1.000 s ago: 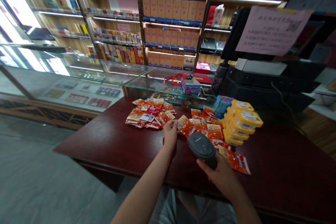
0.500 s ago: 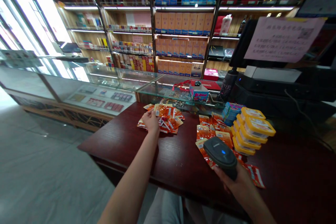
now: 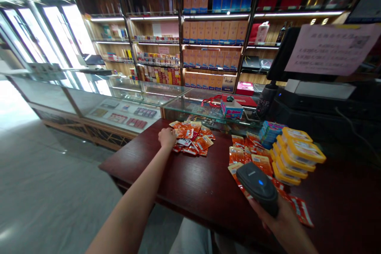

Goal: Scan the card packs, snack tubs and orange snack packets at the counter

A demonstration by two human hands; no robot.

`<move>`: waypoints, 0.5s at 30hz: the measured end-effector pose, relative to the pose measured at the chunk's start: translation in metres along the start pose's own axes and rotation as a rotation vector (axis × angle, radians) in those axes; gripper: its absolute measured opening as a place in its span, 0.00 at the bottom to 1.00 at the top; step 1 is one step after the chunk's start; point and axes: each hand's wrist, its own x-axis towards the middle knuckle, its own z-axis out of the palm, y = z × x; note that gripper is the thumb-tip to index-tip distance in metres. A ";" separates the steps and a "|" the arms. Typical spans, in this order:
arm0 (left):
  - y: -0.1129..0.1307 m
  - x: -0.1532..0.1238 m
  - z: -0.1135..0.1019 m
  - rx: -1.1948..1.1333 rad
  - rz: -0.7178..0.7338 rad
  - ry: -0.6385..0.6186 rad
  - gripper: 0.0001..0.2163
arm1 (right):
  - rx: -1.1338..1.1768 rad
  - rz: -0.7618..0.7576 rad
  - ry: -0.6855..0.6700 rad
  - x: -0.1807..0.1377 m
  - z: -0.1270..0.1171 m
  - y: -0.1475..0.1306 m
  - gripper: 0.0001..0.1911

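My left hand (image 3: 167,138) is at the left edge of a loose pile of orange snack packets (image 3: 193,138), its fingers curled inward against the packets. Whatever those fingers may hold is hidden behind the hand. Within the pile, one packet shows a white and black label (image 3: 183,142). My right hand (image 3: 278,214) is wrapped round the handle of a dark barcode scanner (image 3: 257,184), which has a lit blue light on top. Beneath and behind the scanner lies a second group of orange packets (image 3: 237,154), partly covered by it.
Yellow-lidded tubs (image 3: 300,152) stand stacked beside blue packs (image 3: 270,133) on the dark wooden desk (image 3: 184,184). A monitor with a pink notice (image 3: 330,49) rises at the right. Beyond the desk runs a glass counter (image 3: 143,91) bearing a small colourful box (image 3: 232,109).
My left hand has drawn from the top of the left pile to its left edge, and its fingers have curled. The scanner stays in my right hand. The whole view has shifted slightly.
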 end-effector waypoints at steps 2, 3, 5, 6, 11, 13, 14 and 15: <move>0.001 -0.006 0.000 0.093 0.044 -0.014 0.16 | -0.011 0.024 -0.009 0.000 -0.001 0.000 0.19; 0.001 -0.009 0.000 0.099 0.059 -0.015 0.16 | -0.011 0.035 -0.009 -0.001 -0.001 -0.001 0.19; 0.005 -0.015 0.000 0.091 0.080 -0.018 0.16 | 0.010 0.052 0.003 -0.001 -0.002 -0.003 0.19; 0.008 -0.019 0.000 0.085 0.087 -0.015 0.16 | 0.023 0.068 0.011 -0.001 -0.002 -0.004 0.20; 0.038 -0.052 0.008 0.009 0.301 0.003 0.13 | 0.116 0.168 0.024 0.003 -0.008 -0.004 0.20; 0.053 -0.074 0.016 -0.069 0.437 -0.022 0.12 | 0.190 0.188 0.040 0.007 -0.014 -0.001 0.20; 0.061 -0.087 0.020 -0.115 0.495 -0.053 0.11 | 0.227 0.199 0.056 0.009 -0.017 0.001 0.21; 0.069 -0.101 0.025 -0.158 0.549 -0.100 0.11 | 0.262 0.213 0.077 0.010 -0.020 0.003 0.21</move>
